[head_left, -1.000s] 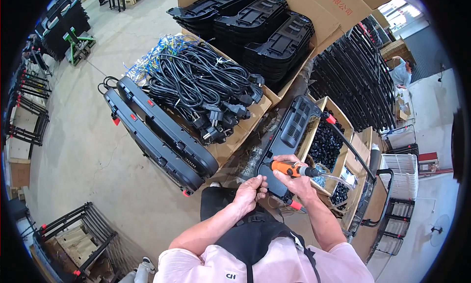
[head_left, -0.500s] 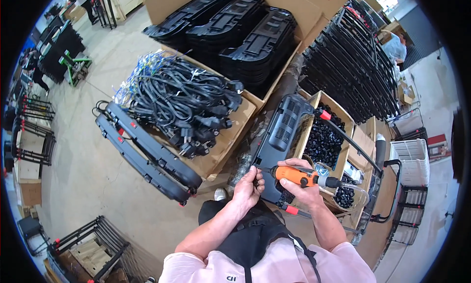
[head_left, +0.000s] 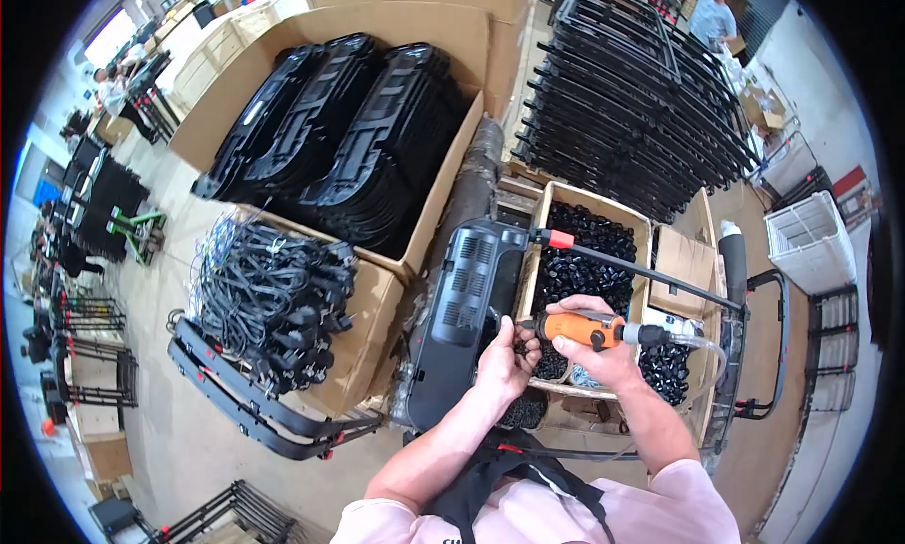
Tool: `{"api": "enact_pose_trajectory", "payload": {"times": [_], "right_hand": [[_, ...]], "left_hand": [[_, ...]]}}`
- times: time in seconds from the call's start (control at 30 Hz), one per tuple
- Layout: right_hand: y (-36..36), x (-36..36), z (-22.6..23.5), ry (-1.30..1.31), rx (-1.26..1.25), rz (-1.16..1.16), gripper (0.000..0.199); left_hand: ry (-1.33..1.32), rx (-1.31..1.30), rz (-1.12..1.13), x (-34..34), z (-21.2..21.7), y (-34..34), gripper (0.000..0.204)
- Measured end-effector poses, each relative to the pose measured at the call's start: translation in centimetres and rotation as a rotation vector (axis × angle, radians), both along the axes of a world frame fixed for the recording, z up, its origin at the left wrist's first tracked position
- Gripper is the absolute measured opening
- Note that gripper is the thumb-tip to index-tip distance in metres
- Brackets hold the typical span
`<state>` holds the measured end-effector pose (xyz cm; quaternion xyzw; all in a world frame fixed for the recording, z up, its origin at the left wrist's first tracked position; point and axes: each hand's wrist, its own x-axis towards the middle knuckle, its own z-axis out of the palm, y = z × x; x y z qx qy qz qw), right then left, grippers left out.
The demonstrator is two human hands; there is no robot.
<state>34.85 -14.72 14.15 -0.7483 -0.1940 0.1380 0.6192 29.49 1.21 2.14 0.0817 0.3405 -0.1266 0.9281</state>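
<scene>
An orange air screwdriver (head_left: 570,333) lies nearly level in my right hand (head_left: 603,353), whose fingers wrap its body. A clear hose leads from its back end. My left hand (head_left: 507,363) is closed at the screwdriver's tip, fingertips pinched together; small dark bits show in its fingers, too small to name. Both hands are above the right edge of a long black plastic housing (head_left: 452,341) with vent slots. A black tube frame (head_left: 650,272) with red fittings extends right from the housing, over the parts bins.
Right of the housing, a wooden bin (head_left: 550,209) holds many black plastic parts. Power cords (head_left: 273,299) lie heaped on a carton at left. Behind stand a large carton (head_left: 471,134) of black shells and stacked black frames (head_left: 622,101). Another person (head_left: 712,21) is at the far right.
My view has turned, so the cartons and cords sit further left. Both hands have moved right relative to the housing, to its right edge. The screwdriver stays in my right hand.
</scene>
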Motion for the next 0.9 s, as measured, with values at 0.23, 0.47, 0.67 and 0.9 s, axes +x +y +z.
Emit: {"api": "enact_pose_trajectory", "payload": {"times": [0.23, 0.47, 0.67, 0.9], "right_hand": [[-2.4, 10.1, -0.7, -0.032, 0.057, -0.086, 0.054], [0.2, 16.9, -2.3, -0.065, -0.044, -0.069, 0.05], [2.3, 18.8, -4.0, -0.075, -0.097, -0.037, 0.047], [3.4, 19.4, -4.1, -0.13, -0.254, -0.01, 0.037]], "left_hand": [[0.109, -0.103, -0.15, 0.1, -2.0, -4.9, 0.027], [0.038, 0.056, -0.304, 0.3, -2.2, -4.4, 0.035], [-0.03, 0.137, -0.256, 1.5, -2.8, -2.5, 0.033], [-0.118, 0.192, -0.213, 3.7, -3.4, -0.8, 0.029]]}}
